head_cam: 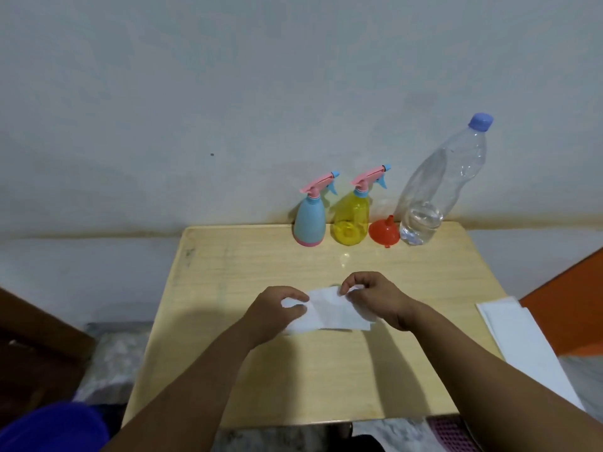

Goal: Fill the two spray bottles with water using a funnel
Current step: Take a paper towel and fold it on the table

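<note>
A light-blue spray bottle (310,220) and a yellow spray bottle (352,216), both with pink trigger heads on, stand side by side at the table's far edge. An orange funnel (384,230) lies mouth-down right of them. Beside it stands a tall clear water bottle (437,187) with a blue cap and a little water at the bottom. In the middle of the table, my left hand (277,308) and my right hand (375,298) each pinch an edge of a white tissue (329,309) that rests on the wood.
The light wooden table (228,288) stands against a pale wall. White folded sheets (522,337) hang off its right edge, next to an orange surface (574,301). A blue object (52,429) sits at the lower left, a pink grid item (450,432) below the front edge.
</note>
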